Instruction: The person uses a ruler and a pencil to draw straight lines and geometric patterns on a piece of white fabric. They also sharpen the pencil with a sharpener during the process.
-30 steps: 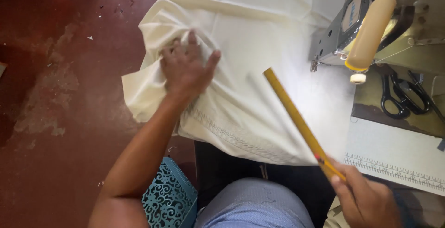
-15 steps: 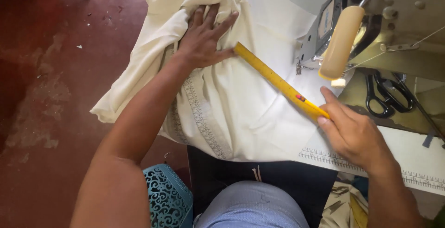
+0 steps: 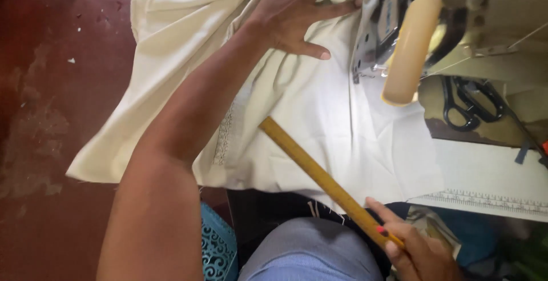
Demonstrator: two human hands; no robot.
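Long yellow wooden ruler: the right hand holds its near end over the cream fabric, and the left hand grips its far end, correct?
Not quite. In the head view the left hand lies flat on the cream fabric, apart from the long yellow wooden ruler. Only the right hand holds it.

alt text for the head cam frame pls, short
Seen from above, a seated person's left hand presses flat on cream fabric spread over a sewing table, while the right hand grips the near end of a yellow wooden ruler lying diagonally across the cloth. A sewing machine and black scissors sit at the right, above a red floor.
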